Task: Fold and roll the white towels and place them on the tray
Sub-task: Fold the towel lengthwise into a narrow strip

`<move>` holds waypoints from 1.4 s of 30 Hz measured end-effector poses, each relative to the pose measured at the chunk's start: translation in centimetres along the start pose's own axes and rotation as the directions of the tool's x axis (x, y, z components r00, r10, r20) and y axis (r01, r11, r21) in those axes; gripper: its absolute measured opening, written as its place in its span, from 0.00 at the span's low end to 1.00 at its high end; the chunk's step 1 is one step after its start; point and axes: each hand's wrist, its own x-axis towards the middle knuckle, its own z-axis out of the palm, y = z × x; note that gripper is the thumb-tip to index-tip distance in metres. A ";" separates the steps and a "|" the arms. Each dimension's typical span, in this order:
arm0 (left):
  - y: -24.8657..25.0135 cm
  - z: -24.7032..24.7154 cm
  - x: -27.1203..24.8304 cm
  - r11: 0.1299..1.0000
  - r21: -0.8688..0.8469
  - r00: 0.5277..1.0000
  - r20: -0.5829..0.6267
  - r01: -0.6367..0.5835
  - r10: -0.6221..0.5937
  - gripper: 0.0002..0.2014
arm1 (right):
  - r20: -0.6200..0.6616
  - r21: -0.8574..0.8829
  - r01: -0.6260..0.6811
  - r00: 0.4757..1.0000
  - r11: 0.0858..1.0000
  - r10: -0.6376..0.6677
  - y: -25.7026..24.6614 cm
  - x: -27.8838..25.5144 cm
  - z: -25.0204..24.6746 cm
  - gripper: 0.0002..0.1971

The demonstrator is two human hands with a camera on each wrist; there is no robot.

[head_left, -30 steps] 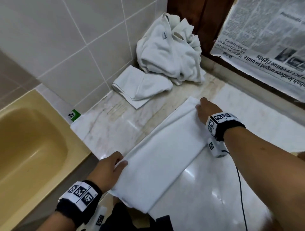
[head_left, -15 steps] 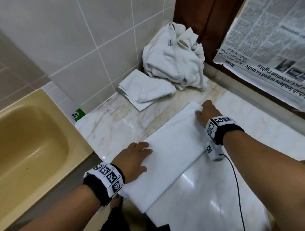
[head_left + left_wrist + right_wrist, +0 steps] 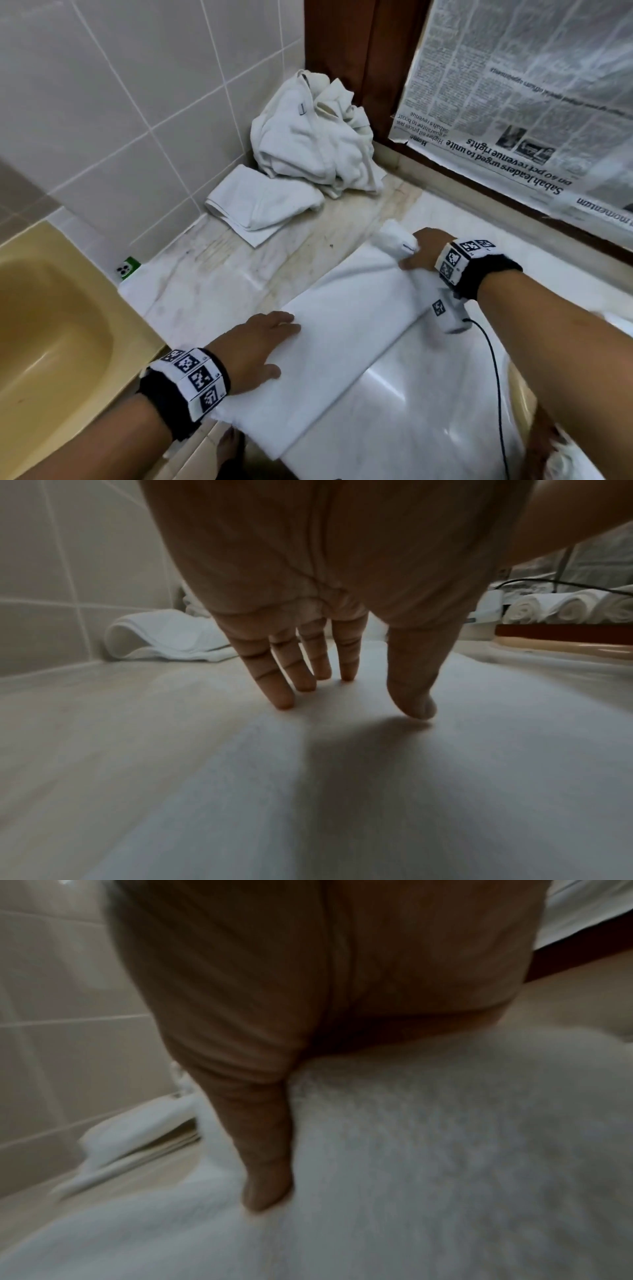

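Rolling begins: the right hand (image 3: 423,248) curls round the far end of the folded towel (image 3: 342,346) on the marble surface (image 3: 428,411); left hand (image 3: 253,349) presses its near end flat, fingers straight. Next, roll tightly toward that left hand.

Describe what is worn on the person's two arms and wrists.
Both forearms are bare, with no sleeves. The left wrist carries a black band wrapped in a white strip printed with square black-and-white code tags. The right wrist has the same kind of band, and a small white box with its own code tag hangs beneath it. A thin black cable runs back from that box.
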 end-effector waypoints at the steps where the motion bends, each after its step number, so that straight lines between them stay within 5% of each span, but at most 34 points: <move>1: 0.6 0.4 0.0 0.999 -0.003 0.999 0.011 -0.051 0.051 0.34 | -0.102 0.015 -0.043 0.994 0.999 0.044 1.3 -0.2 -1.0 0.23; 4: 2.7 2.0 0.4 0.976 0.085 0.977 0.093 -0.201 0.194 0.31 | -0.386 -0.016 -0.183 0.908 0.983 0.163 4.1 -1.4 -2.7 0.35; 7: 4.0 3.0 1.9 0.952 0.177 0.963 0.149 -0.251 0.226 0.34 | -0.472 0.052 -0.104 0.874 0.993 0.116 3.8 -3.3 -2.4 0.34; 12: 5.4 1.3 6.3 0.934 0.233 0.947 0.238 -0.272 0.217 0.38 | -0.355 0.207 -0.024 0.930 0.978 0.098 1.7 -8.5 1.6 0.17; 18: 7.8 -3.9 15.2 0.852 0.391 0.923 0.300 -0.349 0.240 0.37 | -0.277 0.377 -0.090 0.939 0.922 0.205 -2.0 -15.9 7.4 0.01; 24: 11.2 -6.6 24.8 0.710 0.562 0.900 0.349 -0.425 0.263 0.32 | -0.127 0.430 0.048 0.992 0.902 0.008 -9.0 -20.5 13.3 0.13; 28: 11.8 -6.7 28.6 0.676 0.574 0.887 0.300 -0.462 0.350 0.32 | -0.188 0.311 -0.054 0.975 0.949 0.117 -13.1 -21.8 18.0 0.23; 34: 9.3 -7.2 22.9 0.722 0.417 0.833 0.263 -0.553 0.487 0.24 | -0.229 0.266 -0.257 0.919 0.929 0.320 -16.4 -22.5 18.8 0.39; 39: 1.0 -5.4 9.4 0.739 0.353 0.818 0.286 -0.574 0.498 0.39 | -0.123 0.266 -0.276 0.941 0.924 0.316 -16.9 -23.5 18.6 0.49; 42: -3.3 -2.9 3.6 0.747 0.379 0.832 0.350 -0.546 0.430 0.59 | -0.108 0.173 -0.261 0.953 0.950 0.281 -17.3 -24.4 19.7 0.58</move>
